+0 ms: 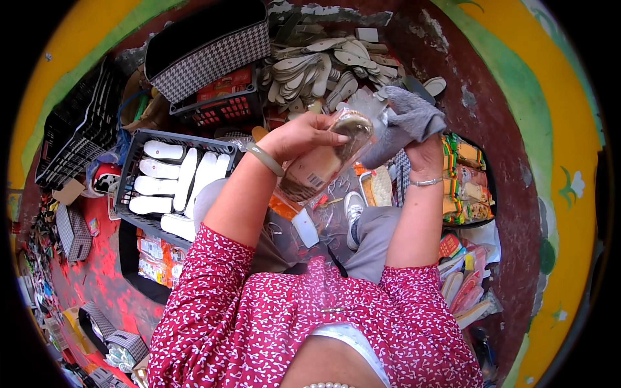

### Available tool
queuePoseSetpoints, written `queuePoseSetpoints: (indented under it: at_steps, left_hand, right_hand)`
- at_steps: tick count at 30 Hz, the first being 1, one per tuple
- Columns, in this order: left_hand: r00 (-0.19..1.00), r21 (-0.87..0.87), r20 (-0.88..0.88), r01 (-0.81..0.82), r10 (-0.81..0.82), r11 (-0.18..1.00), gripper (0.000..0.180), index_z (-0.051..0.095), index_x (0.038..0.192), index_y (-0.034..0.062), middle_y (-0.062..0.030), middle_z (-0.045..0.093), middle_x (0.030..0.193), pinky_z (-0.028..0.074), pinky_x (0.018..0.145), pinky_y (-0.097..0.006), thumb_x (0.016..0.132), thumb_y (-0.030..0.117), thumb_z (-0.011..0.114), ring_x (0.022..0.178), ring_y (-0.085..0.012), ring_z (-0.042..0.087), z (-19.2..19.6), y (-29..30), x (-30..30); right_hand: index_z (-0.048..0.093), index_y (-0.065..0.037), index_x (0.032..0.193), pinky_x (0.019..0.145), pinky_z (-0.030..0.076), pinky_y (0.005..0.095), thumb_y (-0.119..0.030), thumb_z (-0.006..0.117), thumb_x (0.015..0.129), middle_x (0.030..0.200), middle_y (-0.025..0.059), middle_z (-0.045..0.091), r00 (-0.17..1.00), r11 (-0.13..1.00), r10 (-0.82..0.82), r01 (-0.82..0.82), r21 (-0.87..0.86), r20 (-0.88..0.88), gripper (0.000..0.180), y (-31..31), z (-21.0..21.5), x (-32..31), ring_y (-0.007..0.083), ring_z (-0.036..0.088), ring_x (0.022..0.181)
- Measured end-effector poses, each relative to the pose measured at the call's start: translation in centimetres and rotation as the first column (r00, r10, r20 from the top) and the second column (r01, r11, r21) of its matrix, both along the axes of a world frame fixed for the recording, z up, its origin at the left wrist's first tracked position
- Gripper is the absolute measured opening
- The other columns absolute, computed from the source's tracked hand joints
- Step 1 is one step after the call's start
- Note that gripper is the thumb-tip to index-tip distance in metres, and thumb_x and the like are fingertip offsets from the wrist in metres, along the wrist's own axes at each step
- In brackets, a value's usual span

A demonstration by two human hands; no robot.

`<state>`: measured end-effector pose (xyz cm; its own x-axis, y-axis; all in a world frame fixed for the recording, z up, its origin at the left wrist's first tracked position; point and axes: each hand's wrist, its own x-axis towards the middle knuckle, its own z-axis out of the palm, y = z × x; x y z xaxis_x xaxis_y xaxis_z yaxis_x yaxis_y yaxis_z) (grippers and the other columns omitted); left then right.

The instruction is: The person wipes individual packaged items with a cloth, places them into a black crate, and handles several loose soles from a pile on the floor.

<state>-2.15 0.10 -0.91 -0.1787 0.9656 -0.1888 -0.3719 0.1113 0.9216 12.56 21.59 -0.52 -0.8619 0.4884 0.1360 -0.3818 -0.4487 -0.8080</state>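
Observation:
My left hand (305,134) pinches a clear plastic package (317,167) with its thumb on top. Inside the package is a long, rounded, pale and dark piece shaped like an insole, with a barcode label. To the right, my right hand (424,156) is closed around a bunched grey cloth (414,113), which hides most of its fingers. Crumpled clear plastic (365,103) lies between the cloth and the package; which hand holds it, I cannot tell. Both hands are raised above my lap.
White insoles fill a dark plastic crate (139,178) at the left. A heap of loose insoles (323,68) lies at the back against the wall. Wrapped packages stand in a black-rimmed bin (493,194) at the right. A houndstooth box (213,61) rests on another crate.

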Motion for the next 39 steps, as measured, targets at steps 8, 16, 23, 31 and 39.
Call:
queuePoseSetpoints:
  at_steps: [8,16,23,31,39]
  left_hand:
    - [0.835,-0.130,-0.514,0.152,-0.197,0.980,0.028,0.061,0.106,0.0010,0.0002,0.063,0.089,0.046,0.073,-0.024,0.083,0.016,0.065,0.079,-0.0064,0.054,-0.4,0.4,-0.5]
    - [0.936,-0.080,-0.282,0.195,-0.210,0.977,0.041,0.054,0.114,0.0001,-0.0027,0.061,0.096,0.045,0.077,-0.025,0.079,0.016,0.069,0.084,-0.0088,0.055,-0.1,0.2,-0.1]
    - [0.969,-0.125,-0.235,0.047,-0.075,0.991,0.033,0.060,0.103,-0.0015,-0.0069,0.064,0.085,0.048,0.074,-0.028,0.082,0.023,0.066,0.079,-0.0124,0.058,-1.3,0.2,-0.4]
    - [0.790,0.133,0.544,-0.415,0.284,0.900,0.027,0.051,0.109,0.0008,-0.0145,0.063,0.095,0.053,0.077,-0.039,0.090,0.020,0.052,0.085,-0.0246,0.064,-0.7,0.3,-2.5]
    - [0.833,0.227,0.415,-0.485,0.367,0.844,0.019,0.053,0.107,0.0013,-0.0094,0.062,0.095,0.052,0.075,-0.032,0.089,0.008,0.053,0.084,-0.0192,0.062,-1.4,1.5,-1.2]
  right_hand:
    - [0.058,-0.003,0.107,0.081,0.046,0.0278,0.000,0.057,0.082,0.099,0.0037,0.061,0.958,0.944,0.062,-0.147,0.294,0.281,0.025,-4.2,0.0,-0.5,0.0124,0.057,0.091]
    - [0.065,-0.001,0.090,0.071,0.048,0.0245,0.002,0.063,0.077,0.084,0.0033,0.066,0.970,0.944,-0.159,0.096,0.317,0.182,0.014,-5.0,-0.4,-1.7,0.0112,0.061,0.076]
    - [0.060,-0.004,0.100,0.068,0.051,0.0290,-0.010,0.055,0.084,0.088,0.0073,0.064,0.832,0.854,-0.517,0.516,0.062,0.202,0.018,1.0,-0.8,-0.1,0.0167,0.063,0.077]
    - [0.053,0.001,0.115,0.091,0.044,0.0339,-0.030,0.062,0.084,0.113,0.0121,0.058,0.997,0.985,0.017,-0.030,0.170,0.076,0.045,-0.3,-0.8,0.4,0.0217,0.056,0.104]
    - [0.055,0.000,0.110,0.081,0.046,0.0279,-0.015,0.068,0.072,0.100,0.0053,0.061,0.815,0.855,0.318,-0.467,0.225,0.485,0.042,-4.9,-3.7,-4.3,0.0148,0.058,0.092]
